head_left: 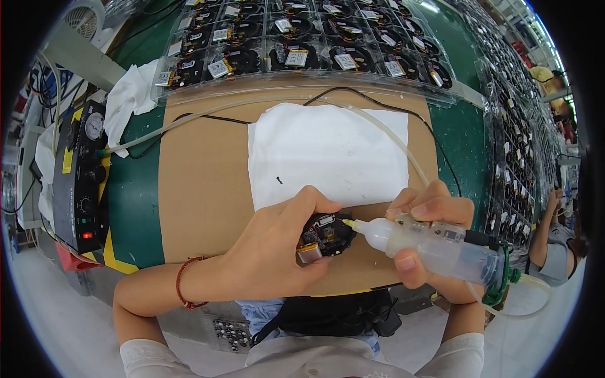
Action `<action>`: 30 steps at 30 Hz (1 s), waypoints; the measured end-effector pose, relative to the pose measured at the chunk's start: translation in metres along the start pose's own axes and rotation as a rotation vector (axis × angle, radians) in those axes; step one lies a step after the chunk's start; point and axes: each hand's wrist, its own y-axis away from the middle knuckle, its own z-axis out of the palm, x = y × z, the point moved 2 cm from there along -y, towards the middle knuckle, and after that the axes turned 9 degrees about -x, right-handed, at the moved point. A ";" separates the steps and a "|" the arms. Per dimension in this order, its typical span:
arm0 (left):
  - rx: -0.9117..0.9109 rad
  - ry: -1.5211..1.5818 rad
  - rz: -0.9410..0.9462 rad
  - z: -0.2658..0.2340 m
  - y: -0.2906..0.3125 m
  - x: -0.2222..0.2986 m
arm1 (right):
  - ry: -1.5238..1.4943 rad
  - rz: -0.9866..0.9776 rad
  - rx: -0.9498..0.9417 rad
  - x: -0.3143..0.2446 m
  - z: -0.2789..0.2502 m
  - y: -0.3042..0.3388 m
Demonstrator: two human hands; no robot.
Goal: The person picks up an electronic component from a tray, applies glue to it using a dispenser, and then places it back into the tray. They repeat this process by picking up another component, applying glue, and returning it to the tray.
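My left hand grips a small round black electronic assembly by its left side, thumb and fingers around its edge. A silver battery pouch hangs at the assembly's lower left, near my thumb. In my right hand is a glue dispensing syringe with a translucent barrel, held nearly level and pointing left. Its yellow needle tip meets or hovers just over the assembly's upper right part; I cannot tell if it touches. Both hands are above the near edge of a cardboard sheet.
A white cloth lies on the cardboard. Clear trays of similar assemblies stand at the back, with more stacked trays at right. A black dispenser controller stands at left; its hose arcs across to the right. Another person sits far right.
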 end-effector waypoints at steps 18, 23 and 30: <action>0.193 0.148 0.045 -0.001 -0.002 -0.017 | 0.036 -0.095 -0.318 -0.017 0.003 -0.002; 0.216 0.156 0.050 0.000 -0.002 -0.020 | 0.059 -0.209 -0.217 -0.009 0.014 -0.003; 0.082 0.192 -0.165 -0.006 0.001 -0.008 | 0.130 -0.222 -0.246 -0.009 0.015 -0.003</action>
